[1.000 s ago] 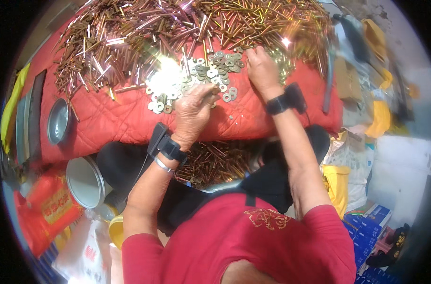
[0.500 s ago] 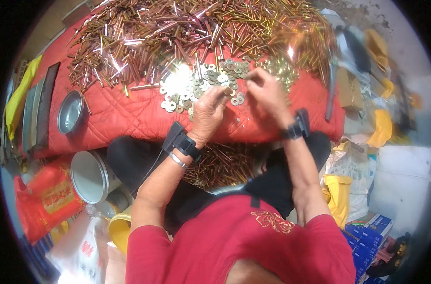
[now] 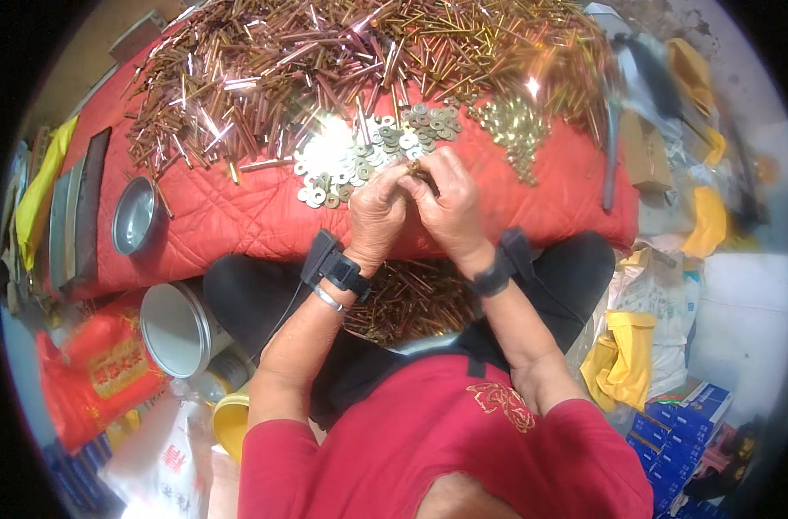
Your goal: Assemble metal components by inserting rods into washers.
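My left hand (image 3: pixel 377 214) and my right hand (image 3: pixel 451 204) meet over the near part of the red quilted cover. Both are closed, fingertips together around a small brownish-gold metal piece (image 3: pixel 419 171). Fingers hide most of that piece, so its kind does not show. Just beyond my left hand lies a pile of flat silver washers (image 3: pixel 385 143), part of it washed out by glare. To the right of the washers is a heap of small shiny gold-coloured pieces (image 3: pixel 517 130), too small to tell. A large mound of copper-gold metal rods (image 3: pixel 316 60) covers the far side.
A metal bowl (image 3: pixel 135 216) and dark flat strips (image 3: pixel 87 208) lie at the left of the red cover (image 3: pixel 230 229). More rods (image 3: pixel 416 303) are heaped between my legs. A white bucket (image 3: pixel 176 330) stands left; yellow bags (image 3: pixel 619 359) and blue boxes (image 3: pixel 684 441) sit right.
My right hand has come left and nearer, away from the gold-coloured heap, and now meets my left hand. The small brownish-gold piece shows between them.
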The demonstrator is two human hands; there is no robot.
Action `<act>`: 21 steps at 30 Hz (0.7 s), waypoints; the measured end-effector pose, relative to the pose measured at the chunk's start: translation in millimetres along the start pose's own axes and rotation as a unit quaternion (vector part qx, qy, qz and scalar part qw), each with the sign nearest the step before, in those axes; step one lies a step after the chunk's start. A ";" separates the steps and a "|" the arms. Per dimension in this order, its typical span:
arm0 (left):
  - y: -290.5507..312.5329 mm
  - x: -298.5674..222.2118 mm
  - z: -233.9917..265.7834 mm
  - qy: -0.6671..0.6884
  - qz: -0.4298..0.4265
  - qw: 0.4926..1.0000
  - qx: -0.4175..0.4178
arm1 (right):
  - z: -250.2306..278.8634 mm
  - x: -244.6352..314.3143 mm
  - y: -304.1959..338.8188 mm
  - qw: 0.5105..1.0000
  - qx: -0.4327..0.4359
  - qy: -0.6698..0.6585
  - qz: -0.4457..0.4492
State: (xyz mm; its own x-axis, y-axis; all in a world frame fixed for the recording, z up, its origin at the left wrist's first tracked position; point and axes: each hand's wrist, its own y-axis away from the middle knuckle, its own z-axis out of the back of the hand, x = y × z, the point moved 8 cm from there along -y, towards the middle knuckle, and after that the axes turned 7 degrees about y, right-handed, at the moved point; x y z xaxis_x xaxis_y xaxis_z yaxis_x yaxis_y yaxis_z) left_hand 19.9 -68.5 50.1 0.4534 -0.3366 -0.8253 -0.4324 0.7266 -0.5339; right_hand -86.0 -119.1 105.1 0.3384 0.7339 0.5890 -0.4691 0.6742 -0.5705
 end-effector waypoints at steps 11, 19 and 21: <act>6.6 3.3 -10.1 -0.005 0.003 0.999 0.044 | -11.5 -31.7 17.9 0.995 0.002 -0.095 -0.035; -16.8 9.0 8.0 0.251 0.212 0.944 -0.021 | 2.9 -46.2 -8.0 0.953 0.056 -0.242 -0.175; -11.0 18.0 5.3 0.362 0.319 0.876 0.023 | 2.7 -51.8 -9.7 0.928 0.085 -0.301 -0.205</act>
State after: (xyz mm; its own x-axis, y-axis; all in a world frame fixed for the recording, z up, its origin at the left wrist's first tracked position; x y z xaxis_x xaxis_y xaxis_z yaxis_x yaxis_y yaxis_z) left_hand 37.0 -79.4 42.1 -0.4886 -0.1334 -0.8623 -0.3780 0.9230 0.0714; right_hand -101.2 -163.9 81.8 0.0247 0.2056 0.9783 -0.5408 0.8258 -0.1598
